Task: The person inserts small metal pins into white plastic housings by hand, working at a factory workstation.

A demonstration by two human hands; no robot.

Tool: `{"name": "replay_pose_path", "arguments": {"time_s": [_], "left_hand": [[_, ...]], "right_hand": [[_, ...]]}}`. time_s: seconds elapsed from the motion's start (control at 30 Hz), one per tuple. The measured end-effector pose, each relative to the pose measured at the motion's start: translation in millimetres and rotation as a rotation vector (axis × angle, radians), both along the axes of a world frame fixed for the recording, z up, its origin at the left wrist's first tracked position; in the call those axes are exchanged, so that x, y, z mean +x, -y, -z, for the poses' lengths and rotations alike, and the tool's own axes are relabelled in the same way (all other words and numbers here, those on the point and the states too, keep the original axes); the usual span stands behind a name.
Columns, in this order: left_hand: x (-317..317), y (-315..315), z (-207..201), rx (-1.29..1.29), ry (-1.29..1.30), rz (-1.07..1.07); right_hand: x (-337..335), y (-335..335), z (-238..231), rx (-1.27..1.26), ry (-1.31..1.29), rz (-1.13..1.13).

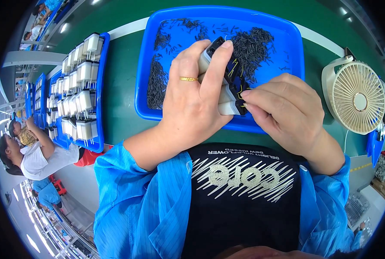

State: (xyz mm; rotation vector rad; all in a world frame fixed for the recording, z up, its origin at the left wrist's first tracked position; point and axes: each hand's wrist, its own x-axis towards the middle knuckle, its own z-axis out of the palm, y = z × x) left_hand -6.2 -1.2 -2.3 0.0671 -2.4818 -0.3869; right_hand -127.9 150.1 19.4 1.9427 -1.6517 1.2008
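Note:
My left hand (192,99), with a gold ring on one finger, is shut around a row of small white charger housings (227,88) with black and blue inner parts. My right hand (283,110) pinches at the lower housing with thumb and fingertips; whether a pin sits between them is hidden. Both hands hover over the near edge of a blue plastic tray (296,52) holding several heaps of thin dark metal pins (251,45).
A long blue tray (101,86) packed with upright white charger housings lies to the left on the green bench. A small beige desk fan (356,97) stands at the right. Other people sit along the line at far left.

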Motion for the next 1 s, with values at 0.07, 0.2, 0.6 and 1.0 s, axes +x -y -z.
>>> {"name": "replay_pose_path", "arguments": {"time_s": [0.07, 0.2, 0.6, 1.0], "left_hand": [[0, 0, -1, -0.005, 0.002, 0.002], [1, -3, -9, 0.026, 0.014, 0.023], [0, -4, -3, -0.024, -0.073, 0.030], [0, 0, -1, -0.024, -0.063, 0.020]], "right_hand": [[2, -1, 0, 0.017, 0.012, 0.008], [3, -3, 2, 0.071, 0.006, 0.038], [11, -4, 1, 0.127, 0.035, 0.202], [9, -4, -7, 0.143, 0.158, 0.155]]}}
